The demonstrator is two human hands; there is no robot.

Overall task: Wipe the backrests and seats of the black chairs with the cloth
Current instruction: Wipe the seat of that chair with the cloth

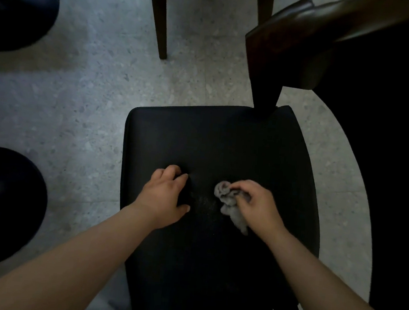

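Note:
A black padded chair seat (224, 141) fills the middle of the head view, seen from above. My right hand (256, 204) grips a crumpled grey cloth (231, 206) and holds it against the middle of the seat, right of centre. My left hand (167, 196) rests on the seat a short way left of the cloth, its bent fingertips pressing into the padding. A faint dusty patch shows on the seat between the two hands. The chair's dark wooden back frame (294, 44) rises at the upper right, with a black mass (384, 146) beside it.
Another chair's wooden legs (160, 27) stand on the speckled grey floor (80, 94) beyond the seat. Two round black stools (21, 7) (3, 206) sit at the left edge.

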